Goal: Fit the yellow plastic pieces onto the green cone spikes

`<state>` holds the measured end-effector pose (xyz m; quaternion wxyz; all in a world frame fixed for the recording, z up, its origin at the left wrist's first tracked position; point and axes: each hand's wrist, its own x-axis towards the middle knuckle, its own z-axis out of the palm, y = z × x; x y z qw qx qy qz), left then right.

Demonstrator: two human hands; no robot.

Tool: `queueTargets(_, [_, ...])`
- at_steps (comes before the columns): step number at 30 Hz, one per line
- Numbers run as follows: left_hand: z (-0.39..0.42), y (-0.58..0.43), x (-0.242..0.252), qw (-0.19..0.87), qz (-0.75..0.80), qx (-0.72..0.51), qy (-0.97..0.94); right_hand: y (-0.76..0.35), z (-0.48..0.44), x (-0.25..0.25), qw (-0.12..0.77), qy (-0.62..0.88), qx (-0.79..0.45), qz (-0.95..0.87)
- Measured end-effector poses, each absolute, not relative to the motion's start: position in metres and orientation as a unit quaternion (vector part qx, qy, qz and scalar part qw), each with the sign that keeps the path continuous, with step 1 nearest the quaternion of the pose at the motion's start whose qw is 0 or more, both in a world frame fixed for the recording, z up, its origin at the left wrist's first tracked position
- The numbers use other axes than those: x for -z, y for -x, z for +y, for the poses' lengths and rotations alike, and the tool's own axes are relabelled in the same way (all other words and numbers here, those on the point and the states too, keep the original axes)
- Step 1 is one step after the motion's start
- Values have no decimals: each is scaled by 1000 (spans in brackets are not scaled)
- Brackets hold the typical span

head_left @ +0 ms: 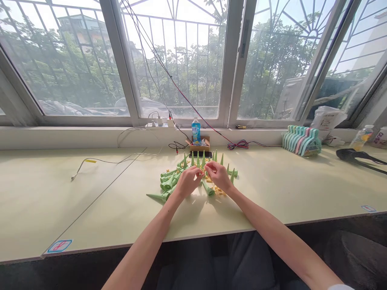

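Curled left hand (190, 179) and right hand (218, 175) are held close together; whether anything is grasped can't be told. Green spikes (167, 184) and yellow pieces (219, 191) are spread around and beneath them on table (278, 181).

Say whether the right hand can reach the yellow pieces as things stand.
Probably yes: the right hand is close to the yellow pieces, several of which lie uncovered on the table. Its fingers look pinched, though; whether they hold anything is unclear.
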<state>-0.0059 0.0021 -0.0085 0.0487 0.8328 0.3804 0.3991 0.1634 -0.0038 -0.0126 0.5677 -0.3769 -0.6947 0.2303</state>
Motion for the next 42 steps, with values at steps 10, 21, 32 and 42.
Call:
queueTargets(10, [6,7,11,41,375,-425,-823,-164,-5,12,550,387,-218,-707])
queueTargets(21, [4,6,9,50,376,-407,-831,-164,-2,14,527,394,-217,-721])
queueTargets(32, [1,6,7,59,376,-408,-830,-164,-3,14,534,401,-192,-719])
queueTargets(42, [-1,8,3,11,449,-429,-784,-167,-2,12,552,425,-176,-695])
